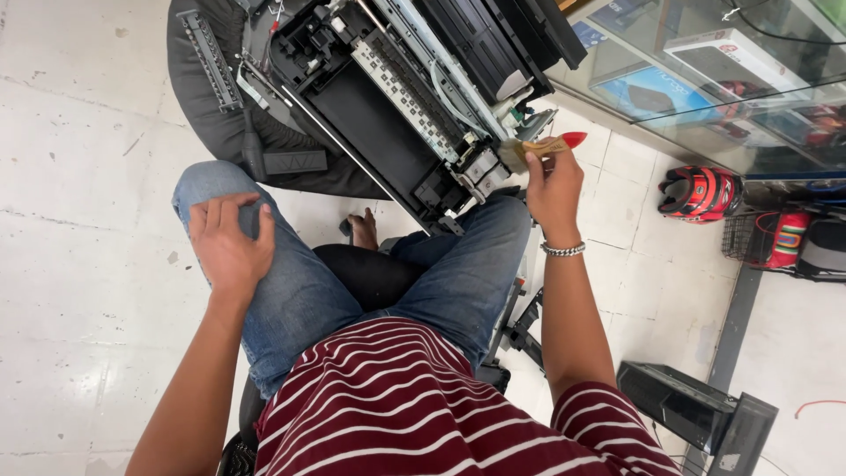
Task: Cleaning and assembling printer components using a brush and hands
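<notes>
The right hand, right of centre, pinches a small wooden brush with a red handle tip against the opened black printer. The left hand rests spread, palm down, on the blue-jeaned knee at left.

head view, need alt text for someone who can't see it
A seated person's right hand holds a small red-handled brush against the edge of an opened printer propped on the right knee. The left hand rests on the left knee, over blue jeans, above a white tiled floor.
</notes>
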